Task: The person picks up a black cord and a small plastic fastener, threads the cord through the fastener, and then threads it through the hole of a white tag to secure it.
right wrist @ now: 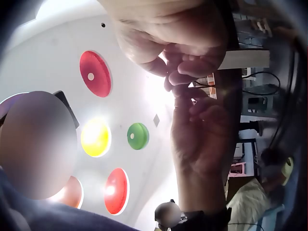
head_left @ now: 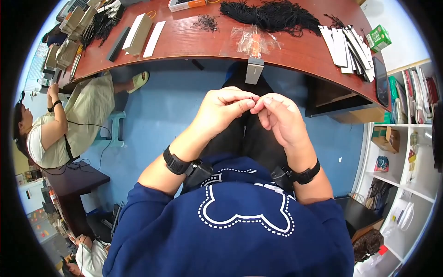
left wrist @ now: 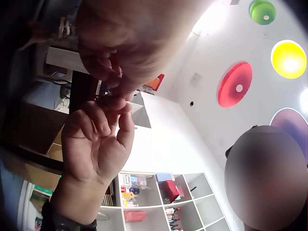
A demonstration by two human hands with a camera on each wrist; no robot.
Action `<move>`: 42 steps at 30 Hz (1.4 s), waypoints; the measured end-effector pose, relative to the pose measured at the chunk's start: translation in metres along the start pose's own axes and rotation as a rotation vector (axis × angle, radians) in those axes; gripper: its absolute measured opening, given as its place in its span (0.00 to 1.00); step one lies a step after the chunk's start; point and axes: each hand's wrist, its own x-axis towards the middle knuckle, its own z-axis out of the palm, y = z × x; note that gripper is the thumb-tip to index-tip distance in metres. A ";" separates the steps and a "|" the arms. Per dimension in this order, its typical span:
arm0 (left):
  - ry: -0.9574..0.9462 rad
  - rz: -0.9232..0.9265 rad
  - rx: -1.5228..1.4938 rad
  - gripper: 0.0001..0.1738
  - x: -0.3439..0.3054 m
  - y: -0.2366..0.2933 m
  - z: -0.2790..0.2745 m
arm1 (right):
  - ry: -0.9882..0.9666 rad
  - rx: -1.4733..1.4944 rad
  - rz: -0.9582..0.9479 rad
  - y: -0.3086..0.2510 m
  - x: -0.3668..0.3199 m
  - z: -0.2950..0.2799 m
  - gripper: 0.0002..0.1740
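In the head view, the left hand (head_left: 220,110) and right hand (head_left: 282,119) meet fingertip to fingertip above the lap. A small, thin dark piece (head_left: 252,98) shows where they meet, pinched by thumb and fingers of each hand. Fingers cover most of it. The right wrist view has a thin dark strand (right wrist: 206,86) beside the fingertips, with the right hand (right wrist: 168,36) above the left. Beyond the hands, a grey-white box (head_left: 254,73) stands at the table edge, near clear plastic bags (head_left: 244,40) on the red-brown table (head_left: 184,44).
Black cords (head_left: 272,17), small dark bits (head_left: 206,23) and white strips (head_left: 339,48) lie on the table. Long boxes (head_left: 137,36) are at its left part. A seated person (head_left: 57,129) is at the left; white shelves (head_left: 392,175) stand at the right.
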 end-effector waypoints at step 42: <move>0.042 0.519 0.795 0.09 0.026 0.029 -0.037 | 0.076 -0.076 -0.114 0.000 0.000 0.006 0.05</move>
